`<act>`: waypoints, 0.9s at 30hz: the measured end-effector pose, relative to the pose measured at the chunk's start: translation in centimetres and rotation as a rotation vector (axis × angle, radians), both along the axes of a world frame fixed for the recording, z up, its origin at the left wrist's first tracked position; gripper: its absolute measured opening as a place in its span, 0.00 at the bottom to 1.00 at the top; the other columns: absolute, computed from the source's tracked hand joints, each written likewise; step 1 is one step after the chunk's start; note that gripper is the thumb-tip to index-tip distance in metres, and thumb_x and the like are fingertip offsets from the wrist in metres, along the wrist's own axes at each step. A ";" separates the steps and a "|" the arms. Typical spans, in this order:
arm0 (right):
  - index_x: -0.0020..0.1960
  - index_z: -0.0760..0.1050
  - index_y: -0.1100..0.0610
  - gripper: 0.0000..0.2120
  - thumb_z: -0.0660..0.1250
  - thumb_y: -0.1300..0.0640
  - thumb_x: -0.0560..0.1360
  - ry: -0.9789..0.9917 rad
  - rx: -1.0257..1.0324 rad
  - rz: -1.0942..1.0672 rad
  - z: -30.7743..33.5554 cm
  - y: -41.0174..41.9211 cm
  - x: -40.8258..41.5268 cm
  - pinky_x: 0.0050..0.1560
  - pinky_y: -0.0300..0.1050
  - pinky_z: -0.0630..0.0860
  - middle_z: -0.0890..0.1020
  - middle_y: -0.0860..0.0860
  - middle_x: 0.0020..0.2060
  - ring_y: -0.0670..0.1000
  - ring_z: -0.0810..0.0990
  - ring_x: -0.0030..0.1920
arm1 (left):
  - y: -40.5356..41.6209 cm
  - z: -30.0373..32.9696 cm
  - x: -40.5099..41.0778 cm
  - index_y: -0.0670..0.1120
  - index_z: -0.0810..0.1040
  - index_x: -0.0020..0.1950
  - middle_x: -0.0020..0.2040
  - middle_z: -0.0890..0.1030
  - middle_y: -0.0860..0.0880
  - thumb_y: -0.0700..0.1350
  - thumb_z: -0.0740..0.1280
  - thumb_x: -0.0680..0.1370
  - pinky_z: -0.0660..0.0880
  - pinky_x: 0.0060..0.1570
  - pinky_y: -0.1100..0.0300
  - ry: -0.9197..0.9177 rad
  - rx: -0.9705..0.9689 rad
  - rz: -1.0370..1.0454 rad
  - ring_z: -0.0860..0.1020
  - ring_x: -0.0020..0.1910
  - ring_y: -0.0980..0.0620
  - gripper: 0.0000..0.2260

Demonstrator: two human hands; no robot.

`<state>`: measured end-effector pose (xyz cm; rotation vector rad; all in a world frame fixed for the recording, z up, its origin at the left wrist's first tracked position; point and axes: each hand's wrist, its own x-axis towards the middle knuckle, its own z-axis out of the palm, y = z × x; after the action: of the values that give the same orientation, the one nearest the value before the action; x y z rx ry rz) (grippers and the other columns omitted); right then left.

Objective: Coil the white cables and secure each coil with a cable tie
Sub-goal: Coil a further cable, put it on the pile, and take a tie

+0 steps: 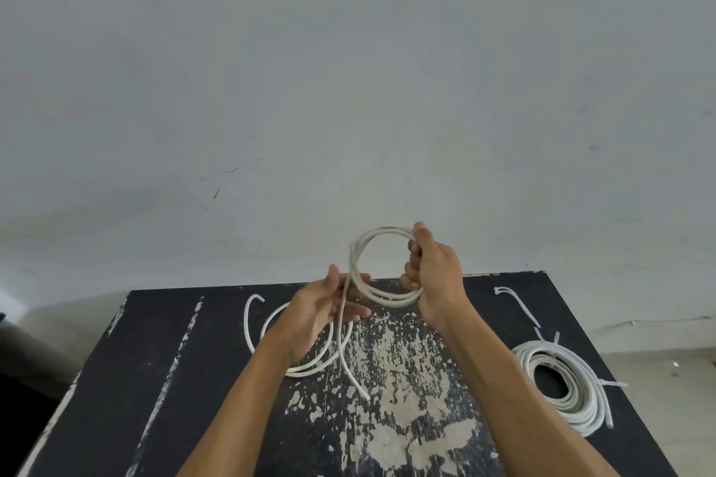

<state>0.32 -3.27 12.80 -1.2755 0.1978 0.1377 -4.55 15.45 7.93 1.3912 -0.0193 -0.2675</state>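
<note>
A white cable coil [381, 267] is gripped by the right hand [434, 275] above the desk [217, 399]; its trailing strand is loosely guided at 9 o'clock by the left hand [321, 306], fingers relaxed.

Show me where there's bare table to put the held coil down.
Bare: worn middle of the table, between the loose cable and the tied coils, and the left strip past the loose cable. Crowded: far-right corner with cable ties.
</note>
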 end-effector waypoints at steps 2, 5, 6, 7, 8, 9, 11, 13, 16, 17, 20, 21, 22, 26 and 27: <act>0.36 0.67 0.54 0.21 0.60 0.46 0.84 -0.015 0.029 -0.074 0.0 0.1 0.3 0.24 0.40 0.60 0.61 0.45 0.23 0.46 0.57 0.23 | -0.7 -0.3 -0.5 0.39 0.77 0.67 0.54 0.83 0.39 0.62 0.61 0.79 0.76 0.60 0.45 -0.038 -0.069 0.002 0.82 0.54 0.38 0.29; 0.37 0.67 0.54 0.21 0.56 0.44 0.85 -0.022 -0.003 -0.110 -0.7 0.6 0.0 0.26 0.41 0.63 0.62 0.44 0.23 0.46 0.60 0.23 | -2.3 0.0 -0.2 0.40 0.76 0.66 0.53 0.82 0.41 0.52 0.59 0.82 0.74 0.65 0.41 -0.042 -0.230 0.112 0.80 0.56 0.39 0.20; 0.38 0.67 0.54 0.22 0.55 0.43 0.85 -0.020 -0.017 -0.109 -1.1 0.8 -0.3 0.28 0.42 0.65 0.63 0.44 0.24 0.45 0.62 0.24 | -2.8 0.1 0.0 0.41 0.77 0.64 0.52 0.83 0.41 0.50 0.59 0.82 0.73 0.67 0.40 -0.036 -0.279 0.154 0.80 0.56 0.39 0.17; 0.39 0.67 0.54 0.22 0.54 0.41 0.85 -0.014 -0.025 -0.109 -1.6 1.1 -0.7 0.30 0.43 0.67 0.64 0.44 0.24 0.45 0.64 0.24 | -3.3 0.3 0.2 0.41 0.77 0.62 0.52 0.83 0.41 0.49 0.59 0.82 0.73 0.67 0.39 -0.036 -0.325 0.186 0.80 0.56 0.40 0.16; 0.39 0.67 0.54 0.23 0.52 0.40 0.85 -0.006 -0.026 -0.109 -2.0 1.4 -1.0 0.33 0.44 0.68 0.66 0.44 0.24 0.45 0.65 0.25 | -3.7 0.5 0.3 0.41 0.76 0.61 0.50 0.83 0.41 0.49 0.58 0.82 0.74 0.65 0.40 -0.041 -0.365 0.211 0.81 0.54 0.40 0.15; 0.40 0.67 0.54 0.23 0.52 0.39 0.85 0.002 -0.024 -0.106 -2.5 1.6 -1.4 0.36 0.45 0.69 0.67 0.44 0.25 0.45 0.67 0.27 | -4.0 0.7 0.4 0.41 0.75 0.60 0.47 0.83 0.41 0.49 0.57 0.83 0.78 0.61 0.41 -0.049 -0.390 0.231 0.83 0.52 0.39 0.14; 0.40 0.69 0.54 0.24 0.51 0.39 0.85 0.010 -0.047 -0.076 -3.1 1.6 -1.7 0.41 0.48 0.71 0.71 0.45 0.26 0.48 0.73 0.31 | -4.3 1.1 0.6 0.41 0.74 0.58 0.40 0.82 0.45 0.49 0.55 0.85 0.82 0.47 0.48 -0.066 -0.395 0.269 0.85 0.44 0.40 0.14; 0.41 0.72 0.56 0.25 0.52 0.41 0.86 0.020 -0.079 -0.005 -3.3 1.1 -1.8 0.46 0.50 0.76 0.77 0.48 0.28 0.52 0.79 0.36 | -4.2 1.3 0.9 0.41 0.74 0.56 0.34 0.75 0.48 0.51 0.55 0.86 0.80 0.41 0.51 -0.052 -0.399 0.311 0.82 0.35 0.44 0.14; 0.50 0.80 0.56 0.23 0.54 0.42 0.85 0.009 -0.165 0.102 -2.8 0.0 -1.3 0.49 0.48 0.77 0.87 0.49 0.39 0.50 0.83 0.42 | -3.8 1.6 1.4 0.41 0.76 0.54 0.30 0.66 0.51 0.53 0.57 0.85 0.75 0.33 0.56 0.011 -0.360 0.367 0.67 0.25 0.53 0.17; 0.55 0.80 0.54 0.21 0.54 0.41 0.85 -0.020 -0.211 0.138 -2.6 -0.2 -1.1 0.49 0.48 0.78 0.87 0.48 0.43 0.48 0.84 0.42 | -3.6 1.7 1.5 0.41 0.77 0.53 0.30 0.64 0.52 0.54 0.59 0.84 0.72 0.30 0.58 0.029 -0.330 0.363 0.63 0.25 0.54 0.17; 0.61 0.77 0.45 0.15 0.59 0.38 0.83 -0.189 -0.351 0.222 -1.4 -0.6 -0.6 0.43 0.44 0.79 0.87 0.47 0.46 0.45 0.84 0.39 | -2.8 2.0 1.5 0.40 0.79 0.54 0.30 0.62 0.53 0.53 0.61 0.84 0.64 0.24 0.63 0.070 -0.229 0.258 0.60 0.25 0.56 0.17; 0.60 0.76 0.43 0.13 0.61 0.38 0.82 -0.247 -0.430 0.243 -1.0 -0.6 -0.4 0.42 0.41 0.77 0.86 0.45 0.44 0.44 0.84 0.38 | -2.6 2.2 1.4 0.40 0.79 0.53 0.30 0.62 0.53 0.53 0.61 0.84 0.62 0.24 0.64 0.078 -0.180 0.212 0.59 0.25 0.56 0.17; 0.58 0.77 0.42 0.10 0.63 0.39 0.81 -0.298 -0.518 0.268 -0.7 -0.7 -0.2 0.42 0.39 0.76 0.85 0.43 0.41 0.43 0.83 0.37 | -2.6 2.5 1.3 0.41 0.79 0.51 0.30 0.61 0.52 0.53 0.62 0.84 0.61 0.23 0.64 0.078 -0.132 0.172 0.59 0.25 0.56 0.16; 0.52 0.80 0.46 0.07 0.63 0.49 0.84 -0.355 -0.696 0.336 -0.8 -0.4 0.2 0.37 0.39 0.71 0.81 0.40 0.33 0.41 0.76 0.32 | -2.6 2.9 1.1 0.50 0.81 0.37 0.31 0.63 0.51 0.53 0.63 0.84 0.62 0.24 0.64 0.053 -0.065 0.117 0.60 0.26 0.55 0.17; 0.52 0.81 0.47 0.09 0.62 0.50 0.84 -0.341 -0.690 0.324 -1.0 -0.2 0.2 0.37 0.40 0.72 0.81 0.41 0.36 0.42 0.76 0.34 | -2.6 2.9 1.1 0.49 0.82 0.39 0.31 0.65 0.50 0.52 0.63 0.84 0.64 0.25 0.64 0.045 -0.072 0.123 0.61 0.26 0.55 0.17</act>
<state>0.51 -3.49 11.79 -1.9898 -0.2853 0.1303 -3.42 12.85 10.79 1.3090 0.0929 -0.1943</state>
